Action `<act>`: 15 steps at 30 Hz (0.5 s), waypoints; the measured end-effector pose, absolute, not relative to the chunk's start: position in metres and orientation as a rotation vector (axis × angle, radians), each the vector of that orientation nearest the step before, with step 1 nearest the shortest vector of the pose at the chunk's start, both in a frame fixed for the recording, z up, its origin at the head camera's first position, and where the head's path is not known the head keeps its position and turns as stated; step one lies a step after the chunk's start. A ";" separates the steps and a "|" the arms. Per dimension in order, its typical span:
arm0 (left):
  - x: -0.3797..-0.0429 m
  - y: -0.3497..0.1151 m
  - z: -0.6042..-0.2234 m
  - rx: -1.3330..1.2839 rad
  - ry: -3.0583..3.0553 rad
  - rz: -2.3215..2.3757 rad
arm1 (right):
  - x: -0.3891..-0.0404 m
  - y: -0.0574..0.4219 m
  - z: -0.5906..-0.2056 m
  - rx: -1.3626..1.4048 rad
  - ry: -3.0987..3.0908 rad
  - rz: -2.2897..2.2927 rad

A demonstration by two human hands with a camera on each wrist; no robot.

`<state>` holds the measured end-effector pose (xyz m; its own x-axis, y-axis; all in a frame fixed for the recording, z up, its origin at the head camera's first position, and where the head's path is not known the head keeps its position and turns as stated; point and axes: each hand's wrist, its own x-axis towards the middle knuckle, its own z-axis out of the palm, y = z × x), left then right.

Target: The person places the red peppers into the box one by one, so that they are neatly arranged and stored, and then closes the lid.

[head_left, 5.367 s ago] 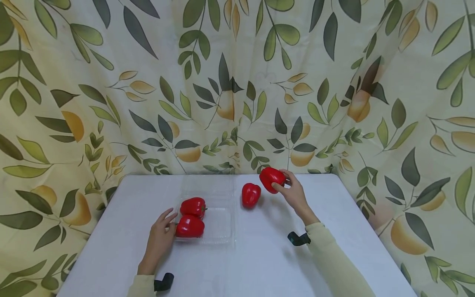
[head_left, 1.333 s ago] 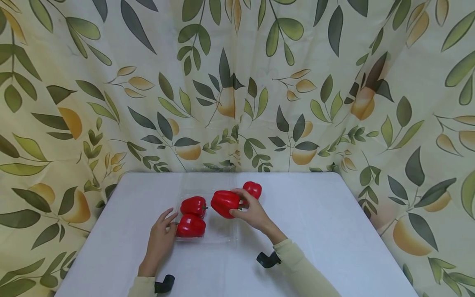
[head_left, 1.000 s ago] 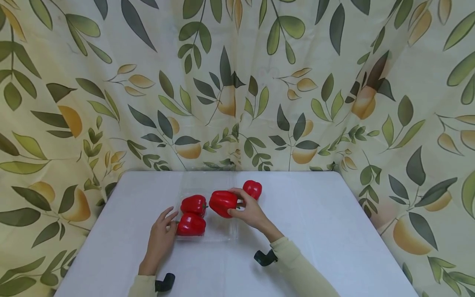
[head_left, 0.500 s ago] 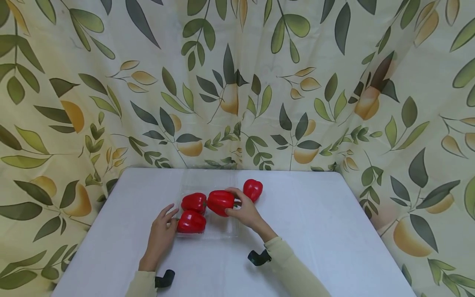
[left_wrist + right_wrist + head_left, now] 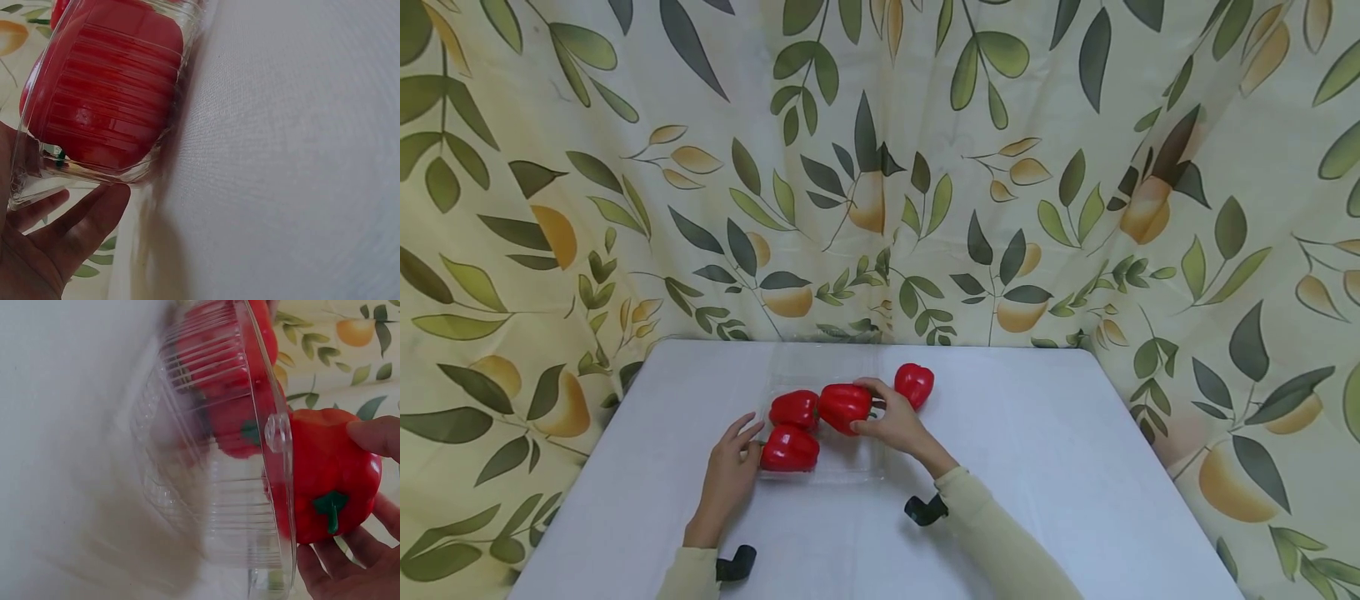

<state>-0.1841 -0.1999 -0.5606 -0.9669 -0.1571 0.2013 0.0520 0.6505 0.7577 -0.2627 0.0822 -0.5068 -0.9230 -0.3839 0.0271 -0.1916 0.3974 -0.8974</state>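
Observation:
A clear plastic clamshell container [image 5: 859, 472] lies with its lid [image 5: 823, 360] folded back toward the curtain. Inside, on its left half, are two red bell peppers, a back one [image 5: 793, 408] and a front one [image 5: 789, 448]. My right hand [image 5: 891, 419] grips another red bell pepper [image 5: 844, 407] by its stem end. In the right wrist view this pepper [image 5: 331, 475] is above the container's rim, its green stem facing the camera. My left hand [image 5: 730, 467] holds the container's left edge; in the left wrist view its fingers [image 5: 103, 219] touch the outer wall.
One more red bell pepper [image 5: 913, 385] stands on the white table [image 5: 1045, 450], right of the container and just behind my right hand. A leaf-patterned curtain [image 5: 1000, 167] hangs behind the table and along both sides.
My right hand has carried its pepper leftward from the right of the container to over its back right part, slowing at the end. The left hand has stayed at the container's edge.

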 end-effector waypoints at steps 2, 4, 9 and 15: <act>-0.184 -0.200 -0.560 0.088 -2.620 -1.217 | -0.265 0.083 -0.507 -0.507 2.488 -1.521; -0.184 -0.200 -0.560 0.091 -2.625 -1.217 | -0.266 0.083 -0.507 -0.488 2.504 -1.502; -0.183 -0.199 -0.560 0.094 -2.630 -1.231 | -0.268 0.085 -0.510 -0.453 2.535 -1.460; -0.183 -0.199 -0.560 0.092 -2.626 -1.220 | -0.271 0.085 -0.514 -0.437 2.550 -1.409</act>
